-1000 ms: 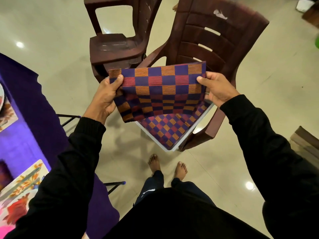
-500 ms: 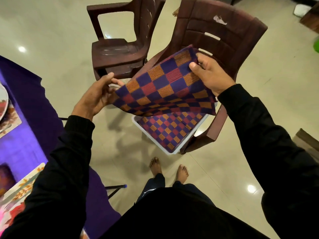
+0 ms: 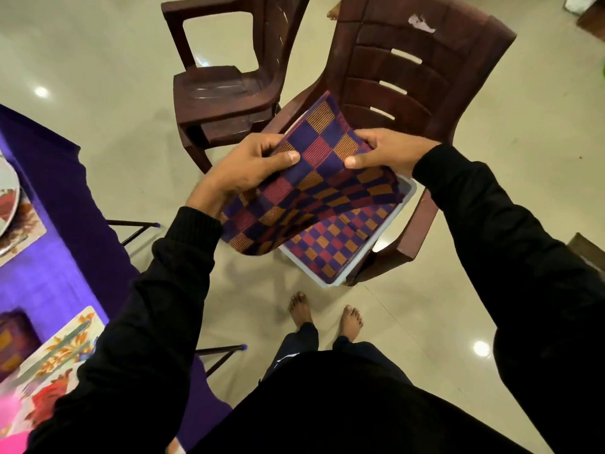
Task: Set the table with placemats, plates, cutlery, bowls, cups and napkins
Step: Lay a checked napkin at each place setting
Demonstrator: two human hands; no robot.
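A checked purple, red and orange cloth napkin (image 3: 314, 188) hangs folded in the air over the near chair. My left hand (image 3: 252, 165) pinches its upper left edge, thumb on top. My right hand (image 3: 386, 152) pinches the upper right edge close beside it. Under the cloth, a white tray (image 3: 386, 237) on the chair seat holds another checked napkin (image 3: 330, 247). At the left edge, the purple-covered table (image 3: 55, 204) carries floral placemats (image 3: 62, 352), a plate rim (image 3: 8, 194) and a folded checked napkin (image 3: 13, 342).
Two dark brown plastic chairs stand ahead: the near chair (image 3: 422, 70) with the tray, and another chair (image 3: 226, 90) behind it to the left. My bare feet (image 3: 324, 316) stand on the glossy tiled floor. Table legs (image 3: 137, 226) stick out at the left.
The cloth went from being held spread wide to folded over. My two hands have come close together at its top edge, and the cloth now droops toward the tray.
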